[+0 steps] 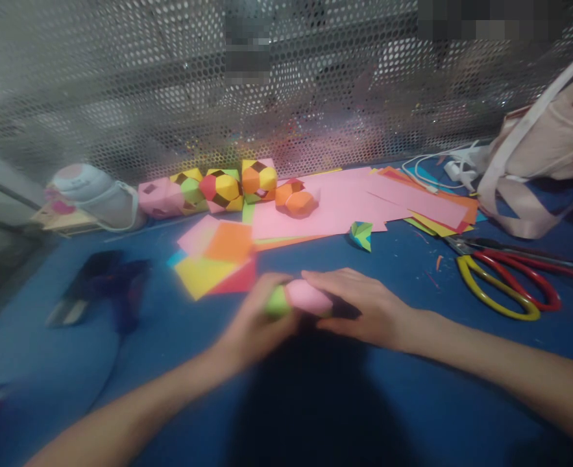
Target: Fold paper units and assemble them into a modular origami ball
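Between my two hands is a folded paper piece (pixel 307 296), green on its left side and pink on its right. My left hand (pixel 259 318) is closed around the green side, and my right hand (pixel 359 305) grips the pink side with thumb and fingers. The piece is held low above the blue table (pixel 179 395). Just beyond it lie loose squares of coloured paper (pixel 222 256), slightly blurred. A small green and blue folded piece (pixel 361 235) lies beyond my right hand.
Several folded paper balls (pixel 222 190) line the back beside pink paper sheets (pixel 310 204). Scissors (pixel 505 285) with yellow and red handles lie right, near a pale bag (pixel 534 149) and white cable (pixel 461 168). A glue gun (pixel 123 288) and a white bottle (pixel 96 194) are left.
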The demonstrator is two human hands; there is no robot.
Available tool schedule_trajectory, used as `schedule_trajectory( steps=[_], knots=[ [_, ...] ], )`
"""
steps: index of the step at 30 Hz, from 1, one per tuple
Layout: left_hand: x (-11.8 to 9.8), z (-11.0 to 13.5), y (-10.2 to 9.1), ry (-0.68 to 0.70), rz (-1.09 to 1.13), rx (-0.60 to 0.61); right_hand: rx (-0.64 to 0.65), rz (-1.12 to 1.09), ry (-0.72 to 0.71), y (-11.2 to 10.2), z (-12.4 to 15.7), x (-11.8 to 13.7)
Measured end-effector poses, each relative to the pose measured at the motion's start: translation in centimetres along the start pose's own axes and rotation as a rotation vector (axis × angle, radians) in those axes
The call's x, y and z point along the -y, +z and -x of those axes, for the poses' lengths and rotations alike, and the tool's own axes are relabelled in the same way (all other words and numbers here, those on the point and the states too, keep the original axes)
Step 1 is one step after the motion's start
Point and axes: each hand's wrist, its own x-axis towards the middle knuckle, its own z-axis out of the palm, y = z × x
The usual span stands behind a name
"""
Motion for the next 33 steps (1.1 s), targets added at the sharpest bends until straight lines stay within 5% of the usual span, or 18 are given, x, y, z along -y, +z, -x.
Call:
schedule_trajectory(
  steps=[27,33],
  knots=[
    [0.8,-0.1,-0.1,0.008,-0.117,0.002,0.072,0.056,-0.120,0.0,-0.1,-0.3],
    [0.4,-0.6,-0.4,-0.172,-0.047,0.026,0.044,0.050,-0.057,0.2,0.0,-0.5]
  ],
)
